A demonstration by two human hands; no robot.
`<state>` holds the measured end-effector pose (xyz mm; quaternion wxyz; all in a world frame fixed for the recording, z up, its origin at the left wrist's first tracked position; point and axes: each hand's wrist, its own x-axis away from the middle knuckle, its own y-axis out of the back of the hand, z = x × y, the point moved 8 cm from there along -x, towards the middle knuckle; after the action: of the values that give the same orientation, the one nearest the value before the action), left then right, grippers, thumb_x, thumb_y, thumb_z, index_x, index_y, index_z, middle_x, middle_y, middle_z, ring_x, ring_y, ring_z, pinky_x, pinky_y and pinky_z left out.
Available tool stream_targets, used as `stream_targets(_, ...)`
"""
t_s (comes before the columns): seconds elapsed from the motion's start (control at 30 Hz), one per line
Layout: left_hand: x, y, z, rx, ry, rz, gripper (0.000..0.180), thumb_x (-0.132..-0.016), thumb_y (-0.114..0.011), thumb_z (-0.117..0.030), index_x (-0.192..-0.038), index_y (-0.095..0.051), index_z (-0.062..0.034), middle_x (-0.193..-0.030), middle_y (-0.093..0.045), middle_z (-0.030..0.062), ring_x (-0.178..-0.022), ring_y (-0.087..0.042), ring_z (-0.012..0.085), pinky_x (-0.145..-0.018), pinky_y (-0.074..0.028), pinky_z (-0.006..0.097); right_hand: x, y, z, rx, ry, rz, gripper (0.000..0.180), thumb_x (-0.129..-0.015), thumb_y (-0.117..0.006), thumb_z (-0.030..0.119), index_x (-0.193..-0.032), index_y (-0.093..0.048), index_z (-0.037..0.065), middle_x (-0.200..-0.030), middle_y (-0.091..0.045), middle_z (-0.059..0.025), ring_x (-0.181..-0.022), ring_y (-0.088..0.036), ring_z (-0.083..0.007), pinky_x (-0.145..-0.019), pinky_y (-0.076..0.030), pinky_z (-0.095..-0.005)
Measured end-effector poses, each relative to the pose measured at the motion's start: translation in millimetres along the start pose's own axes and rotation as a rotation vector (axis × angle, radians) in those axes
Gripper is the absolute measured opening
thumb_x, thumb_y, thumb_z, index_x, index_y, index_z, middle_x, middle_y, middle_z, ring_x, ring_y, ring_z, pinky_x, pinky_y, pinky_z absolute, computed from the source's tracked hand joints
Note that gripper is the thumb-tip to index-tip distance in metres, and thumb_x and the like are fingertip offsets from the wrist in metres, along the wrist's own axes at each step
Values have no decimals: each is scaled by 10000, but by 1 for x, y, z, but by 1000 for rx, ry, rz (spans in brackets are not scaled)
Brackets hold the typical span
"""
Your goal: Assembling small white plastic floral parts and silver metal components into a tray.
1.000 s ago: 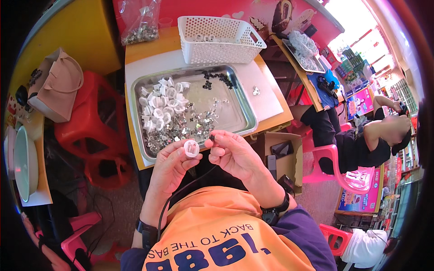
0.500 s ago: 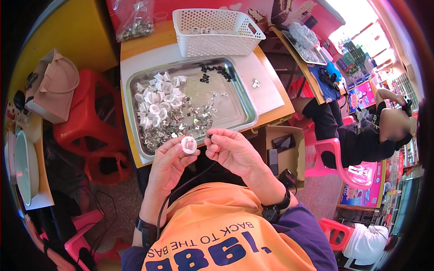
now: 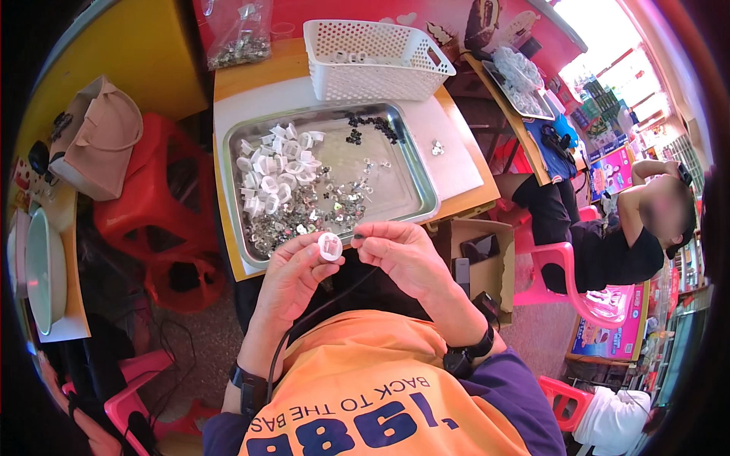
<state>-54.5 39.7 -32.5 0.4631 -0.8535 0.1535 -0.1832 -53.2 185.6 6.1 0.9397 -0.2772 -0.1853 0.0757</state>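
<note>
Between the fingertips of my left hand [image 3: 295,267] is a round white plastic cap [image 3: 330,246], its hollow face turned up. My right hand [image 3: 403,257] pinches a small black part [image 3: 358,236] just to the right of the cap, a short gap apart from it. Both hands are over the near edge of a shallow metal tray [image 3: 403,176]. A heap of white plastic caps [image 3: 275,169] fills its left side, with many small shiny metal pieces [image 3: 293,216] nearer me. Small black parts [image 3: 372,125] lie in the far right corner.
Behind the tray stands a white perforated basket [image 3: 380,82]. A clear bag of metal pieces [image 3: 242,47] sits at the back left. An open cardboard box [image 3: 498,285] is at the table's right. Red stools [image 3: 152,182] stand left; a person [image 3: 608,243] sits right.
The whole view has shifted slightly. Both hands still hold their parts, with the cap tilted a little differently. The seated person at the right has raised their arms toward their head.
</note>
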Motion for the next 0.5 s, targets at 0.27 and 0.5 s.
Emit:
stream_targets(0.27, 2, 1, 4, -34, 53, -22, 263, -923, -556, -139, -1118, -569, 36, -981, -656, 136, -820, -674, 214, -715, -571, 274, -1, -5, -5, 62, -4, 44, 190, -861, -638, 55, -1028, -636, -37, -924, -674, -109, -794, -633, -122, -715, -521, -220)
stream_targets(0.5, 2, 0, 7, 10, 67, 30, 249, -936, -548, -191, -1072, -578, 16, -934, -658, 118, -761, -674, 195, -650, -566, 254, 7, -20, 18, 496, 233, 6, 132, -854, -651, 71, -952, -645, -17, -873, -646, -36, -745, -595, -90, -671, -494, -222)
